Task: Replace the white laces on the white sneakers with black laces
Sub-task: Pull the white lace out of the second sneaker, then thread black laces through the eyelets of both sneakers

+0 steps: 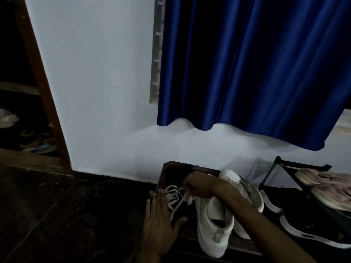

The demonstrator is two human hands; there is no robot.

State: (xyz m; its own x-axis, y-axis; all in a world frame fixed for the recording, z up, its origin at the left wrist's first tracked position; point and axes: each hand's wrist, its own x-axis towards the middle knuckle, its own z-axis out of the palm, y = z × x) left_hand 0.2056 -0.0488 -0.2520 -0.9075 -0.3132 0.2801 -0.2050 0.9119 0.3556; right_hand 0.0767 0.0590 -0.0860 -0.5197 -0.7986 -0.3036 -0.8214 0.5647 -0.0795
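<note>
Left hand (159, 222) flat, right (197, 185) on lace (173, 196)

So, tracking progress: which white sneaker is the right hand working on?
The near sneaker, closest to the camera: the right hand pinches the white lace at its far end. The other sneaker lies behind it, beyond the forearm.

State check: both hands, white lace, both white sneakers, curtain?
left hand: open, flat on the table, holding nothing.
right hand: fingers curled, apparently pinching the white lace.
white lace: loose on the table, one end at the right hand.
near white sneaker: sole down, heel toward the camera.
far white sneaker: partly behind the forearm, lacing hidden.
curtain: drawn shut.
</note>
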